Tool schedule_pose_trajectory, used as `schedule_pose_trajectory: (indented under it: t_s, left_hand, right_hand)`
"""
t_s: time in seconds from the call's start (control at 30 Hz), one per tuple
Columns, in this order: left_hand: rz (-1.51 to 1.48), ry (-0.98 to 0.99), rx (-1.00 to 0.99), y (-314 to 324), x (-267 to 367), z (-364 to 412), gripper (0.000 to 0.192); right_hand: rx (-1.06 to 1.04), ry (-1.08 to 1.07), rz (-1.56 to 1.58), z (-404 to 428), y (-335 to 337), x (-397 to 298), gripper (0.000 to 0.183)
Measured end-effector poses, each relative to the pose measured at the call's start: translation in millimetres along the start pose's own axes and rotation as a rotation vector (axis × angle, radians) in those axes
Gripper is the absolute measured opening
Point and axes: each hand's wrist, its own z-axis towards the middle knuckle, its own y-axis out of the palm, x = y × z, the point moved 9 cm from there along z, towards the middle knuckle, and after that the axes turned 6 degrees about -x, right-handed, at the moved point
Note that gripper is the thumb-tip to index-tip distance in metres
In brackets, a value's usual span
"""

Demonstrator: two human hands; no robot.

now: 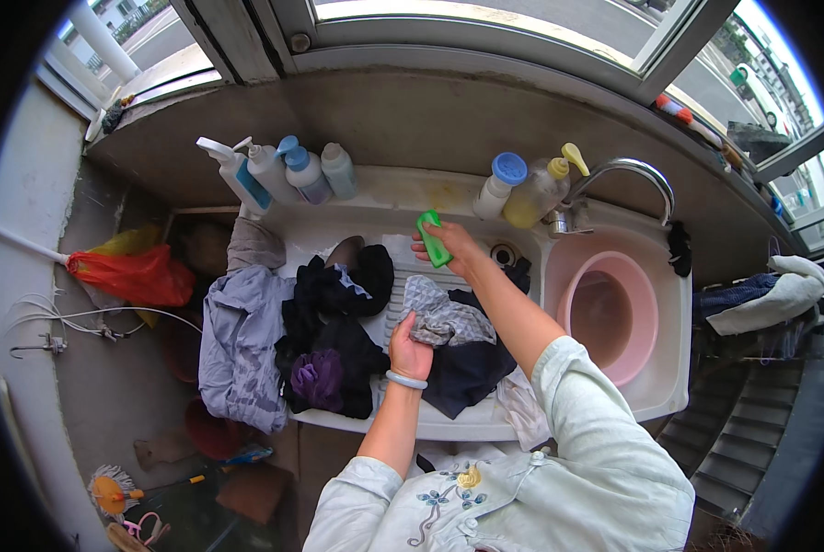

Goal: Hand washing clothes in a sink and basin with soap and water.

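My right hand (456, 247) grips a bright green block-shaped object (433, 239) above the ribbed washboard (394, 276) of a white laundry sink. Whether it is a soap bar or a scrubbing brush, I cannot tell. My left hand (410, 352), with a pale bangle at the wrist, has hold of the left edge of a grey patterned cloth (448, 316). That cloth is bunched over a dark garment (463, 376). To the left of my hands lie black clothes (339, 290), a purple mesh bath puff (317, 378) and a damp grey-blue garment (243, 352) draped over the sink's edge.
Pump bottles (308, 172) line the sink's back ledge, with a yellow-topped dispenser (539, 190) near the chrome faucet (619, 169). A pink basin (646, 321) of murky water sits in the right bowl. White cloth (524, 407) hangs over the front rim. A red bag (132, 274) is at left.
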Motion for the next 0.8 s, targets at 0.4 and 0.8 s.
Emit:
schedule_pose_trajectory:
  t_s: [0.4, 0.8]
  left_hand:
    - [-0.080, -0.013, -0.011, -9, 7, 6, 0.035]
    - [0.065, 0.107, 0.004, -6, 25, 16, 0.027]
  right_hand:
    - [0.263, -0.109, 0.639, 54, -67, -25, 0.039]
    - [0.468, -0.373, 0.368, 12, -56, -63, 0.043]
